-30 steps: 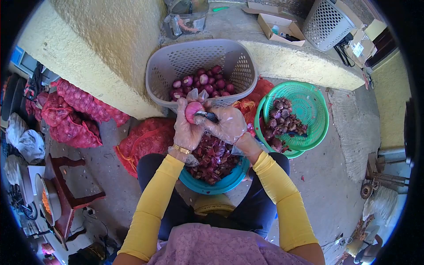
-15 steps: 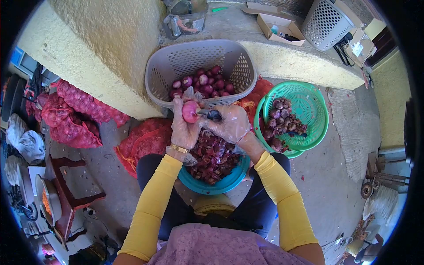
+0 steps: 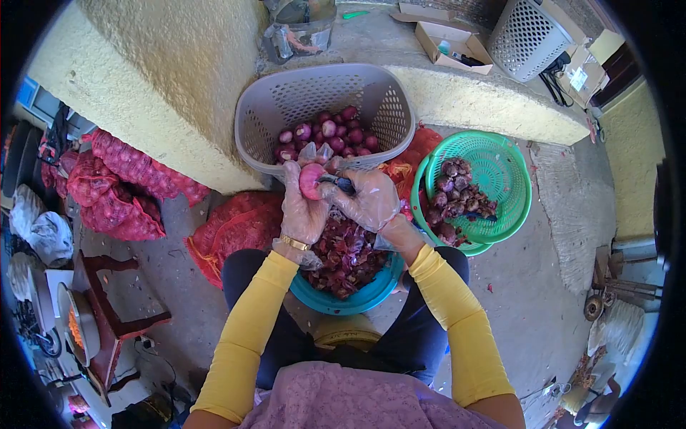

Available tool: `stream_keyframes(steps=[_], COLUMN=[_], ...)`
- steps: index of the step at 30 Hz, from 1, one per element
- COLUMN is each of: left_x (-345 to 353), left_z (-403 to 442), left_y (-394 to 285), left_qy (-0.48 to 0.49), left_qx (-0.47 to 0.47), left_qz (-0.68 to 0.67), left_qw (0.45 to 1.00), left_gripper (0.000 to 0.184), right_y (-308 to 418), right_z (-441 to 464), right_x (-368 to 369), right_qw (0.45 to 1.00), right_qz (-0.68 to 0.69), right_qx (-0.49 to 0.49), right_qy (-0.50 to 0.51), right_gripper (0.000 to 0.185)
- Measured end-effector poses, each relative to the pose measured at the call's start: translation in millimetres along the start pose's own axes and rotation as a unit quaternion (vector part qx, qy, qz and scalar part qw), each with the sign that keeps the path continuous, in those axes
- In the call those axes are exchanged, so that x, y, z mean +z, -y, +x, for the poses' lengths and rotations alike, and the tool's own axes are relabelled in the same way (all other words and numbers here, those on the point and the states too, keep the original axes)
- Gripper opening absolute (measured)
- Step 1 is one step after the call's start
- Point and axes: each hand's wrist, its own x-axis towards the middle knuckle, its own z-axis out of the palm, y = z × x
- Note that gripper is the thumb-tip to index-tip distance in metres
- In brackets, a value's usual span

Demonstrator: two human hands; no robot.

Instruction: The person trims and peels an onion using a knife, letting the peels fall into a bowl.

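Observation:
Both hands wear clear plastic gloves. My left hand point(image 3: 303, 214) is closed around a red onion point(image 3: 311, 181), holding it just in front of the grey laundry-style basket point(image 3: 251, 107). My right hand point(image 3: 373, 200) grips a small dark-handled knife point(image 3: 344, 185) against the onion's right side; its blade is hidden. Below the hands, a teal basin point(image 3: 343, 307) between my knees is heaped with dry onion skins point(image 3: 346, 261). Several shiny peeled red onions point(image 3: 336, 132) lie in the grey basket.
To the right, stacked green baskets point(image 3: 511, 154) hold unpeeled onions point(image 3: 454, 189). Red mesh sacks point(image 3: 236, 229) of onions lie left and behind. A yellow wall point(image 3: 193, 93), a cardboard box point(image 3: 446, 46) on the ledge and a small wooden table point(image 3: 107, 314) surround the spot.
My right hand has shifted slightly left and rotated around the onion with the knife. The onion has turned a little in my left hand.

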Motion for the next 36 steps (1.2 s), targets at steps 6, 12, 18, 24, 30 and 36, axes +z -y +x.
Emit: stream_keyframes(steps=[6, 12, 18, 24, 30, 36], left_x=[-8.0, -23.4, -5.9, -11.2, -13.4, 0.6], left_z=[2.1, 5.3, 2.7, 5.4, 5.8, -1.3], left_y=[1.0, -0.6, -4.1, -0.1, 5.4, 4.2], left_qy=[0.003, 0.032, 0.009, 0.010, 0.005, 0.007], left_qx=[0.025, 0.017, 0.027, 0.023, 0.056, 0.031], left_qz=[0.023, 0.017, 0.014, 0.023, 0.099, 0.113], left_qw=[0.999, 0.999, 1.000, 0.999, 0.994, 0.993], left_gripper=[0.052, 0.053, 0.053, 0.045, 0.041, 0.037], right_y=[0.5, -5.0, -4.3, -8.8, -7.4, -11.2], right_z=[-0.1, -2.5, 4.3, 7.0, 6.5, 4.8], right_x=[8.3, 1.8, 11.0, 24.6, 17.4, 14.2], right_qw=[0.979, 0.997, 0.966, 0.950, 0.961, 0.958], right_qz=[0.131, 0.028, 0.172, 0.289, 0.230, 0.250], right_qx=[-0.106, -0.039, -0.145, -0.009, -0.032, 0.066], right_qy=[-0.113, 0.063, -0.130, -0.116, -0.149, -0.120], right_gripper=[0.048, 0.045, 0.046, 0.038, 0.029, 0.028])
